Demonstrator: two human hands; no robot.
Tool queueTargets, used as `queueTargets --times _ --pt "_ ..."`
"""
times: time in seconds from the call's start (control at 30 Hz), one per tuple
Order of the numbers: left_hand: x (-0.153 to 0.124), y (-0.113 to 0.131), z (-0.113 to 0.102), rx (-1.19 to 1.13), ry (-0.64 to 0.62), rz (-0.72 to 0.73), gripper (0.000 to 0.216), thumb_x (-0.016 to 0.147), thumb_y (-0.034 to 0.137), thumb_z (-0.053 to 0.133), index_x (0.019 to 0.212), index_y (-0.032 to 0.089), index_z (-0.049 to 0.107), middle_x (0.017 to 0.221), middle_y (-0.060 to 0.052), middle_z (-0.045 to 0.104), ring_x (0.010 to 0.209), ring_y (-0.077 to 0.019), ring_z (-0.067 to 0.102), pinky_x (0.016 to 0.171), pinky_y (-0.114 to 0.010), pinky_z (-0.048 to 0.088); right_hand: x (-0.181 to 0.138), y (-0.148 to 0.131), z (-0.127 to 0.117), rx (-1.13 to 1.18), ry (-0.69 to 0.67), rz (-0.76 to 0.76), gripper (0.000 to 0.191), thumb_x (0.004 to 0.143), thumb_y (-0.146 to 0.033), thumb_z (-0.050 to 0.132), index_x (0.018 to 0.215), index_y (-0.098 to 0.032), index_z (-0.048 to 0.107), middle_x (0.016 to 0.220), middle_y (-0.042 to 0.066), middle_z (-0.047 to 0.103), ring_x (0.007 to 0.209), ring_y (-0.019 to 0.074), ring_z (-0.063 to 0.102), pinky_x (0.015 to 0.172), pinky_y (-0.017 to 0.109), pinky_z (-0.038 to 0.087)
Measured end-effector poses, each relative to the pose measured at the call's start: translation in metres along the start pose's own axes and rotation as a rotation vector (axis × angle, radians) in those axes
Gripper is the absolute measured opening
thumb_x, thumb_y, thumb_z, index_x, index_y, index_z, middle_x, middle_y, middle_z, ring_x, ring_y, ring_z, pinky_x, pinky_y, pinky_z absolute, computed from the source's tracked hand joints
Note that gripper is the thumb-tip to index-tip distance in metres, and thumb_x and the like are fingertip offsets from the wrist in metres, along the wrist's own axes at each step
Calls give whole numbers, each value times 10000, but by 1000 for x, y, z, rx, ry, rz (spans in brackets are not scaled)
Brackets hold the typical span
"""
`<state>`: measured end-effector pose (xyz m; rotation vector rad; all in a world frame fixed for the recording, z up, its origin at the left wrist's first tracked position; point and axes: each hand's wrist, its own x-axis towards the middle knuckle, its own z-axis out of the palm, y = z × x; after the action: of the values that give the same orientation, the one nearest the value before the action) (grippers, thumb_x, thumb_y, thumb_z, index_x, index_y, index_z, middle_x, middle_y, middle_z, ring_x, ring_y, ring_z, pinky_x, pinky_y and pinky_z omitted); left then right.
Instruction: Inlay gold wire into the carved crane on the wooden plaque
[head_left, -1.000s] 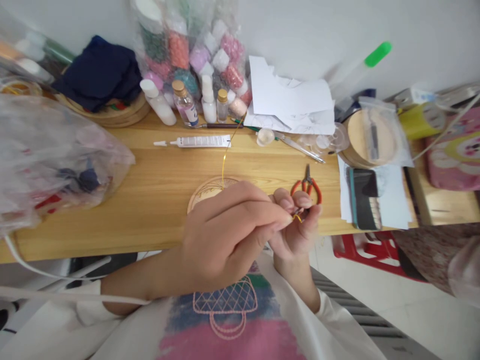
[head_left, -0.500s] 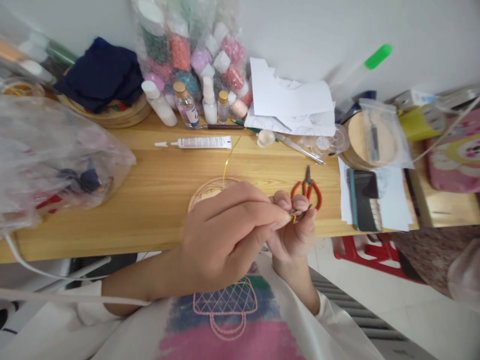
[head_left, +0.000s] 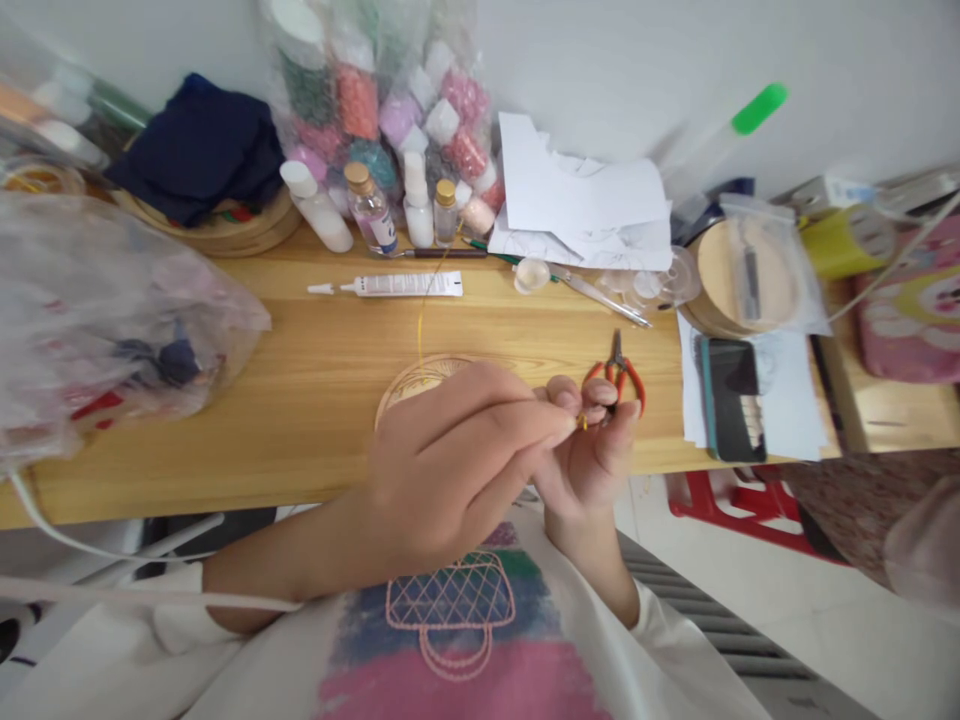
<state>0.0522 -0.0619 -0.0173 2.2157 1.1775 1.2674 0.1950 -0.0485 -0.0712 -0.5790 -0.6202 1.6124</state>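
My left hand (head_left: 454,465) reaches across from the left, thumb and forefinger pinched on a thin gold wire. Facing it, my right hand (head_left: 589,465) has its fingers curled and closed on the same wire; a tiny gold bit of it shows between the fingertips. The long loose part of the gold wire (head_left: 420,335) rises behind my left hand, over the table. Part of a round wooden piece with line drawing (head_left: 394,390) shows behind that hand. Just beyond my right fingers lie small pliers with orange-red handles (head_left: 634,385).
A white glue tube (head_left: 409,285) lies across the wooden table (head_left: 315,400). Behind it stand small bottles (head_left: 371,215) and a bag of coloured jars (head_left: 360,100). A plastic bag (head_left: 112,320) sits left; a phone (head_left: 731,400) lies on papers at right, near a red stool (head_left: 739,510).
The loose gold wire has swung left and now reaches farther back, across the glue tube. Both hands stay pinched together, with only a slight shift of the fingers.
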Motion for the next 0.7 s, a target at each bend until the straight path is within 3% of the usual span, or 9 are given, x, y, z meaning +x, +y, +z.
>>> queueTargets --times 0.13,0.3,0.4,0.57,0.7 --pt "-2 -9 5 161 11 -5 89 920 100 608 919 171 662 824 -8 681 739 -100 628 715 -214 543 5 -2 -8 -78 93 -34 131 805 -466 756 802 -335 760 645 -74 684 558 60 603 567 179 527" --pt "-14 -45 11 296 -67 72 119 942 91 566 972 177 643 888 -17 707 814 -112 668 749 -223 557 11 -2 -39 -529 272 -339 130 762 -387 805 824 -281 763 704 -31 715 560 110 637 571 264 555" --pt "-24 -73 13 357 -95 138 95 942 101 573 954 169 638 869 -18 710 791 -115 681 703 -214 552 11 -2 -60 -817 340 -432 98 788 -288 783 878 -258 757 775 -5 737 628 133 683 612 286 565" --pt "-36 -100 16 352 -179 160 66 948 139 580 946 167 639 859 -24 712 783 -135 687 682 -238 548 9 -6 -80 -1304 189 -458 93 832 -189 711 907 -233 743 872 33 766 813 183 712 742 351 585" --pt "-38 -102 17 307 -229 109 80 947 131 566 947 180 629 889 -17 716 813 -136 689 711 -246 556 10 -5 -83 -1493 104 -501 143 854 -150 671 958 -226 733 927 51 761 863 199 714 798 381 583"
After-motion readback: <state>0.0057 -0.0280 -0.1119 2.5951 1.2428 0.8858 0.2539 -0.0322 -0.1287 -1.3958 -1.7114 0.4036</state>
